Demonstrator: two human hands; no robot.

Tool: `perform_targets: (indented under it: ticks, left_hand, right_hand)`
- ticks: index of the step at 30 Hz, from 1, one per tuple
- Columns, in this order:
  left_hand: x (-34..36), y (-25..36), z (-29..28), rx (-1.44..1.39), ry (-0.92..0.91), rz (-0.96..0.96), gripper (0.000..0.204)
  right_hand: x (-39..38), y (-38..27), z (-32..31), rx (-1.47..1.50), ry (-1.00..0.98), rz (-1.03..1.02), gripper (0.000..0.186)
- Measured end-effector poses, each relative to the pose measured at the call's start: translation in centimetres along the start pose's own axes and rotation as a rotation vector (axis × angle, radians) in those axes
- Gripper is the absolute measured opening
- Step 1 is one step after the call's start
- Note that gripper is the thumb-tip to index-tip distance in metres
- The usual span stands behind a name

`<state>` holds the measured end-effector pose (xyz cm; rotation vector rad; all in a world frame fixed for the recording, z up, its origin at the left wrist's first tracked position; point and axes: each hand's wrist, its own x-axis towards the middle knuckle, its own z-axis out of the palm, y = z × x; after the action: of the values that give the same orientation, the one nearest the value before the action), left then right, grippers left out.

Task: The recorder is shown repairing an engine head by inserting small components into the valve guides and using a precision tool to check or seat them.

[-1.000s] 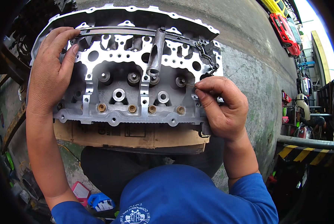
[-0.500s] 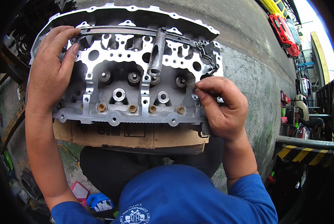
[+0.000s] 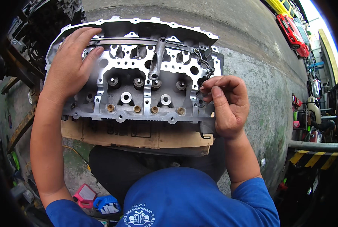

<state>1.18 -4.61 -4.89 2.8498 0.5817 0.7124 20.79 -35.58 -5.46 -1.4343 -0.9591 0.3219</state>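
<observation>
A bare metal cylinder head (image 3: 127, 113) lies before me, with valve springs (image 3: 138, 82) in its recesses. Along its far side runs a long steel bar (image 3: 135, 42), part of a valve spring compressor, with an angled metal tube (image 3: 157, 58) pointing toward me. A short chain (image 3: 202, 59) hangs at the bar's right end. Over the left end of the bar lies my left hand (image 3: 72, 60), thumb and fingers apart on either side. My right hand (image 3: 229, 104) is closed in a pinch beside the head's right end; what sits between its fingertips is too small to make out.
Cardboard (image 3: 138, 136) lies under the head, close to my lap. Red (image 3: 85, 195) and blue (image 3: 107, 204) bottles stand on the floor at lower left. Dark metal parts (image 3: 33, 38) are at far left. A red car (image 3: 292, 36) stands at far right, above a striped barrier (image 3: 312, 159).
The whole scene has shifted in view. My left fingertips have moved from the bar's end to just beyond it. My right hand has drawn back from the rightmost spring, where it held a thin rod.
</observation>
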Motion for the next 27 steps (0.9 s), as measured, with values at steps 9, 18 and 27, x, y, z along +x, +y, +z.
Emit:
perform_targets:
  ticks: [9,18,27]
  left_hand:
    - [5.6,0.9,-3.0,0.224,-0.458,0.087,0.028]
    - [3.2,11.4,-15.6,0.390,-0.162,0.217,0.019]
    - [-1.4,16.4,-14.7,0.346,-0.198,0.119,0.020]
  right_hand:
    - [0.4,0.5,0.0,0.388,0.084,0.102,0.016]
    - [2.7,-0.5,-1.0,-0.050,-0.185,0.248,0.046]
    - [3.8,1.9,1.4,-0.156,-0.108,-0.096,0.029]
